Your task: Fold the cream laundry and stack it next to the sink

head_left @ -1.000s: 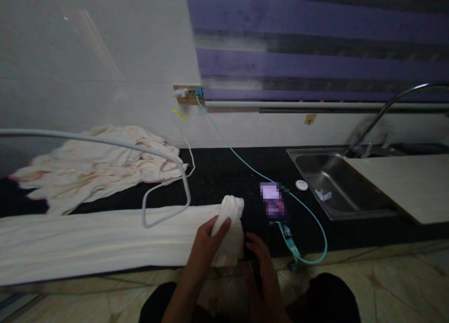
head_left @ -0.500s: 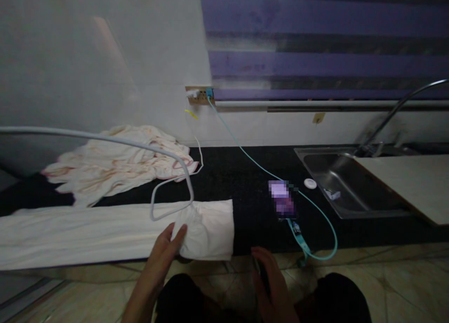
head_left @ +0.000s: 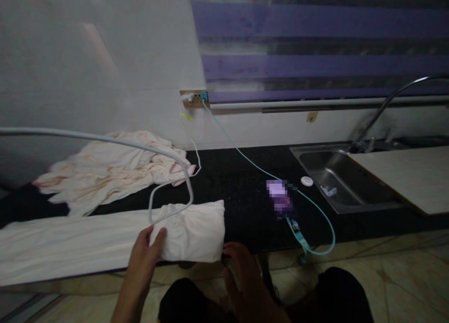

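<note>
The person is standing at the front edge of the black counter (head_left: pixel 245 201), working on a long cream cloth (head_left: pixel 87 243) that is lying stretched along that front edge, running off toward the left end. Its right end is folded over into a thicker wad (head_left: pixel 191 229). The left hand (head_left: pixel 145 248) is pressing on the near left part of that fold, thumb on top and fingers curling at the counter's edge, looking like a pinch on the cloth, though how firm is hard to tell. The right hand (head_left: pixel 242 276) is hovering just at the fold's near right corner, fingers loosely spread; whether it is touching or gripping anything cannot be told, it is dark and blurred there.

The cloth is looking light, thin and floppy, sagging and wrinkling wherever unsupported, not slippery, not fragile. Best hold would likely be pinching both near corners of the fold at once, since a one-point grab would let the layers slide apart.

A white cable (head_left: pixel 168 183) is looping over the fold's top and could be snagging it. A crumpled pinkish cloth (head_left: pixel 112 173) is lying at the back left of the counter. A phone (head_left: pixel 278 199) on a teal cable (head_left: pixel 315 229) is sitting right of the fold, well apart, and the steel sink (head_left: pixel 336 183) is at the right end.
</note>
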A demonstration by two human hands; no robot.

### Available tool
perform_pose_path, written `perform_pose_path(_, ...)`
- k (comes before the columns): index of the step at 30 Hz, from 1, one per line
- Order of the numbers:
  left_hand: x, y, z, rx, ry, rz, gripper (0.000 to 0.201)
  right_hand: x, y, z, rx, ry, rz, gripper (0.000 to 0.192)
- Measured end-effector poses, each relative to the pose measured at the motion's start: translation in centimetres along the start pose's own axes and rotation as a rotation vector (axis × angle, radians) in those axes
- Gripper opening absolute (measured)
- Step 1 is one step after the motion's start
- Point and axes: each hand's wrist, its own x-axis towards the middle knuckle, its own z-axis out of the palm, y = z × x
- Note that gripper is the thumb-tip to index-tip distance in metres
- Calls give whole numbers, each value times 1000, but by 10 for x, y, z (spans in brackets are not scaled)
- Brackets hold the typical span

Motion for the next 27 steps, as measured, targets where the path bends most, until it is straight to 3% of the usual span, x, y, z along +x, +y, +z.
perform_pose_path(2, -1, -4, 2, 193, 168, 279, 71, 9, -6, 7, -22, -9, -51, 41)
perform_pose_path(4, 0, -6, 10, 323, 245, 565, 72, 26, -12, 18, -71, -24, -125, 46)
perform_pose_path(7, 6, -15, 32, 470, 64, 800, 61, 65, -17, 42, -199, -47, -184, 50)
perform_pose_path(10, 13, -33, 55, 732, -71, 814, 57, 102, -14, 70, -317, -148, -131, 50)
perform_pose_path(15, 15, -50, 64, 919, -79, 821, 63, 117, 5, 92, -412, -208, -84, 59)
perform_pose_path(22, 12, -47, 66, 954, -122, 746, 65, 111, 12, 82, -413, -192, -109, 59)
perform_pose_path(27, 1, -33, 91, 925, -88, 713, 65, 114, 26, 62, -419, -176, -122, 57)
